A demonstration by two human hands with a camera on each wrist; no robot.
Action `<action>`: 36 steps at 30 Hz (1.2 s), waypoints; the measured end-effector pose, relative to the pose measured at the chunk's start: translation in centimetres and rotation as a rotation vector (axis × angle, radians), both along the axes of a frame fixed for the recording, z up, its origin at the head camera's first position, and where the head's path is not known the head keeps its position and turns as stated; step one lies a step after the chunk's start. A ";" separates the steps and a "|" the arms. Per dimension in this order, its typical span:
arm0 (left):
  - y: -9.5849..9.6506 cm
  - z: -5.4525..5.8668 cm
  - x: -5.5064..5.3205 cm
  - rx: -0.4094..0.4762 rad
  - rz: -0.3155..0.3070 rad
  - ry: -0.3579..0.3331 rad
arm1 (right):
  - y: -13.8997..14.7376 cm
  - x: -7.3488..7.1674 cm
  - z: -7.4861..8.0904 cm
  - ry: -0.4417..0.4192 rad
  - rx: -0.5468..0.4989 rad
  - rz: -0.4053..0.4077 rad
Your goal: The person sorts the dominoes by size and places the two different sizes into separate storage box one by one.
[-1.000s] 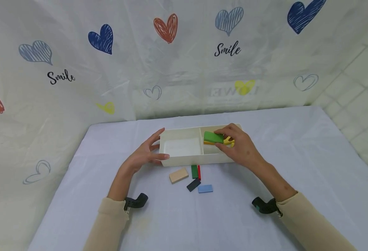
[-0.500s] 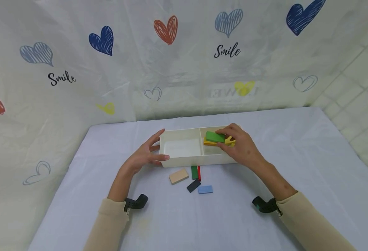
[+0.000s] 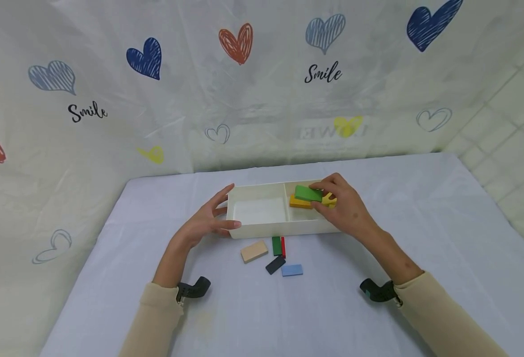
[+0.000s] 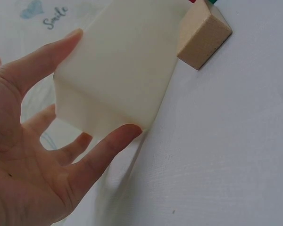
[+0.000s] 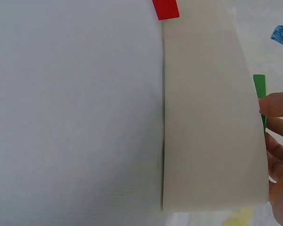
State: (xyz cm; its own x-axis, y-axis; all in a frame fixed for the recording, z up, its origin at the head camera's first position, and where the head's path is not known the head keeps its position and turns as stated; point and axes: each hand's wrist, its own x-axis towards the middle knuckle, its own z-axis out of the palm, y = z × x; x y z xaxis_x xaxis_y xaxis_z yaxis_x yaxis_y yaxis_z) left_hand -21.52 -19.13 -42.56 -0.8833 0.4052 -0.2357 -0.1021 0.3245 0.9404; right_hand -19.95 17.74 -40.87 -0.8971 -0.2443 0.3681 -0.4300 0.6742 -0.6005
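Observation:
A white two-compartment box (image 3: 284, 229) lies across the table. My left hand (image 3: 210, 213) holds its left end, thumb on the near wall and index finger at the far corner; in the left wrist view the hand (image 4: 47, 155) spans that end. Between thumb and fingers, my right hand (image 3: 344, 206) pinches a light green flat block (image 3: 308, 193) over the right compartment. Below it are an orange block (image 3: 299, 202) and a yellow piece (image 3: 330, 199), partly hidden by the hand. The right wrist view shows only an edge of the green block (image 5: 260, 89) behind the box wall.
In front of the box lie a beige block (image 3: 254, 251), a dark green block (image 3: 277, 246), a thin red block (image 3: 283, 246), a black block (image 3: 275, 265) and a light blue block (image 3: 292, 270). A printed curtain (image 3: 262, 89) hangs behind the white-covered table (image 3: 244, 317).
My right hand has shifted slightly to the right with the light green block, showing more of the orange block beneath. The left hand stays at the box's end.

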 end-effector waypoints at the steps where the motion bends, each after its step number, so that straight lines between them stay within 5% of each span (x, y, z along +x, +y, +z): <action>1: 0.0 0.0 0.0 0.000 0.000 -0.001 | 0.0 0.0 0.0 0.001 0.000 0.001; 36: -0.2 -0.4 -0.1 0.001 -0.001 0.008 | 0.5 -0.7 -0.4 -0.018 -0.019 -0.022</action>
State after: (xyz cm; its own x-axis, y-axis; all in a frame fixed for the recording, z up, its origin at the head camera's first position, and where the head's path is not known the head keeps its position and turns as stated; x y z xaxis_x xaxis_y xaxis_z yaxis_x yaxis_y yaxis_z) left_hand -21.67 -19.30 -42.94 -0.8850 0.4059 -0.2280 -0.0942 0.3234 0.9416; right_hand -20.67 18.26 -41.32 -0.9087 -0.2179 0.3562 -0.4044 0.6715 -0.6209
